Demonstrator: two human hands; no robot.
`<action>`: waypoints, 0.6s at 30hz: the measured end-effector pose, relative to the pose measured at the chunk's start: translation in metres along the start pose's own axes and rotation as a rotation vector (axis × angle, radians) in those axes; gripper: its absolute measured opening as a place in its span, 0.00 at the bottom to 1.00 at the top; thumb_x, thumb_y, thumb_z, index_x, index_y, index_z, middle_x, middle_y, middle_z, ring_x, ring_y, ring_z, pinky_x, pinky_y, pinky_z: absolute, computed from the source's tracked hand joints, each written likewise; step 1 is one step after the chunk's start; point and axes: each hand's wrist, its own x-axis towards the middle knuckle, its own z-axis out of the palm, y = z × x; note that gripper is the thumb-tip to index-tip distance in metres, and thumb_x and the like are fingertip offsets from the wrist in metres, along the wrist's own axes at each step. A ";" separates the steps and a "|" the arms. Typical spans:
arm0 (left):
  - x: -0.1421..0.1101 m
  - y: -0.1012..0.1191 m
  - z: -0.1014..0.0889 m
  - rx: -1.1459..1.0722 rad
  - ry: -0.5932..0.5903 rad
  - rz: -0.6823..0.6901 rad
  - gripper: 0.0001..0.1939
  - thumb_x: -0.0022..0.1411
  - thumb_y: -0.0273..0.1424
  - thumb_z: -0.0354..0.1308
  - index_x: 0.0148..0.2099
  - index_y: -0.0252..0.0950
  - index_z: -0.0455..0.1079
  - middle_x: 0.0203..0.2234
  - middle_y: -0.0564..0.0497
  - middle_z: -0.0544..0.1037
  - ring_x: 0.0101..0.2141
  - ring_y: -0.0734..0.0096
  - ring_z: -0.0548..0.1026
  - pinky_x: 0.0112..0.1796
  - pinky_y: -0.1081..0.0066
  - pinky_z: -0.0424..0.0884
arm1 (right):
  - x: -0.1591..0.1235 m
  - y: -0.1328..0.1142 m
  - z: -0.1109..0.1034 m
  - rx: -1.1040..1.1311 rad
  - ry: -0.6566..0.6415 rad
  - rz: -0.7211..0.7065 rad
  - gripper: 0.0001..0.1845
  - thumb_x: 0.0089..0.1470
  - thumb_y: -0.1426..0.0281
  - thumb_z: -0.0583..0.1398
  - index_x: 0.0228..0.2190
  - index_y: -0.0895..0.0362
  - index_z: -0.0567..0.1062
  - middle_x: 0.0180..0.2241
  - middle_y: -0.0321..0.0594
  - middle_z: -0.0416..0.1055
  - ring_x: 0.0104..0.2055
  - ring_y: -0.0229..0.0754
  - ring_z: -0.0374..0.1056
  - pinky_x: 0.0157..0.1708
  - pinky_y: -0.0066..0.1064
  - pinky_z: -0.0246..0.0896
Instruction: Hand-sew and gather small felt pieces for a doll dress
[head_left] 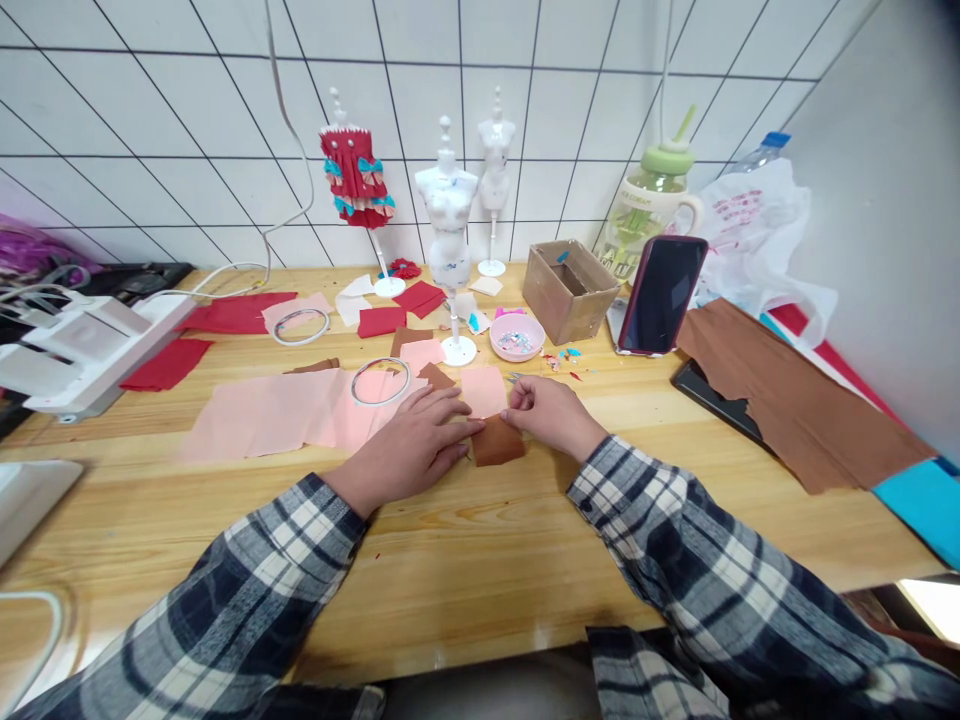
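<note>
A small brown fabric square (498, 446) lies on the table between my hands, its upper edge against a pale pink fabric square (484, 391). My left hand (409, 445) rests flat with fingers stretched, fingertips touching the brown square's left upper corner. At the opposite upper corner, my right hand (556, 413) is closed, thumb and forefinger pinching the fabric edge. A thin metal tip (514, 378) sticks out beside the right knuckles; the rest of that tool is hidden. Left of my left hand lies a long pink fabric strip (274, 412) with a bracelet-like ring (381, 401) on it.
Behind the fabric stand a bare white mannequin (447, 200), another mannequin (496, 150) and one in a red dress (352, 175). A pink bowl (517, 352) of beads, a cardboard box (577, 312) and a propped phone (661, 296) sit rightward. Brown cloth (810, 410) covers the right side.
</note>
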 end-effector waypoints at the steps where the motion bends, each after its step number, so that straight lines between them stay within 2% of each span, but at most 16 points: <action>1: 0.000 0.000 0.000 0.011 0.012 -0.003 0.19 0.67 0.33 0.50 0.58 0.43 0.69 0.56 0.45 0.70 0.60 0.52 0.60 0.60 0.44 0.53 | 0.000 0.000 0.000 -0.006 0.003 -0.002 0.06 0.45 0.67 0.64 0.25 0.55 0.72 0.24 0.31 0.70 0.27 0.34 0.63 0.26 0.26 0.50; 3: 0.000 0.001 0.001 0.016 0.033 -0.007 0.19 0.66 0.33 0.50 0.58 0.43 0.68 0.60 0.45 0.66 0.62 0.51 0.57 0.60 0.44 0.53 | 0.000 0.000 0.001 -0.004 0.000 -0.006 0.06 0.45 0.67 0.64 0.25 0.55 0.71 0.24 0.31 0.70 0.27 0.34 0.63 0.26 0.26 0.50; 6: 0.000 0.001 0.000 -0.027 0.008 -0.003 0.19 0.67 0.33 0.49 0.58 0.41 0.67 0.58 0.45 0.69 0.61 0.53 0.60 0.61 0.45 0.52 | 0.001 0.004 0.001 0.029 -0.020 -0.037 0.07 0.45 0.66 0.64 0.26 0.55 0.71 0.24 0.31 0.70 0.27 0.34 0.63 0.26 0.26 0.51; 9: 0.000 0.003 -0.001 -0.078 -0.016 -0.015 0.19 0.67 0.33 0.48 0.59 0.40 0.65 0.55 0.45 0.72 0.60 0.55 0.63 0.61 0.46 0.53 | -0.001 0.009 0.001 0.119 -0.064 -0.088 0.08 0.47 0.67 0.64 0.32 0.55 0.73 0.25 0.31 0.72 0.27 0.34 0.65 0.27 0.26 0.54; 12: -0.001 0.004 -0.003 -0.090 0.026 -0.068 0.21 0.66 0.34 0.51 0.60 0.38 0.62 0.55 0.42 0.72 0.60 0.55 0.63 0.61 0.46 0.51 | -0.006 0.011 -0.001 0.176 -0.085 -0.193 0.10 0.51 0.69 0.63 0.38 0.53 0.75 0.27 0.31 0.73 0.27 0.34 0.66 0.29 0.25 0.55; 15: -0.003 0.005 -0.004 -0.066 0.000 -0.084 0.21 0.66 0.34 0.51 0.60 0.39 0.61 0.56 0.43 0.71 0.61 0.54 0.60 0.62 0.44 0.46 | -0.015 0.006 -0.005 0.106 -0.071 -0.333 0.12 0.51 0.71 0.63 0.41 0.52 0.75 0.29 0.31 0.74 0.27 0.33 0.64 0.30 0.26 0.55; 18: -0.004 0.004 -0.003 -0.056 -0.045 -0.078 0.18 0.66 0.33 0.50 0.57 0.40 0.63 0.58 0.47 0.69 0.64 0.54 0.57 0.63 0.43 0.42 | -0.023 -0.002 -0.008 0.036 -0.096 -0.392 0.12 0.51 0.73 0.62 0.40 0.52 0.75 0.29 0.31 0.73 0.26 0.33 0.63 0.30 0.25 0.54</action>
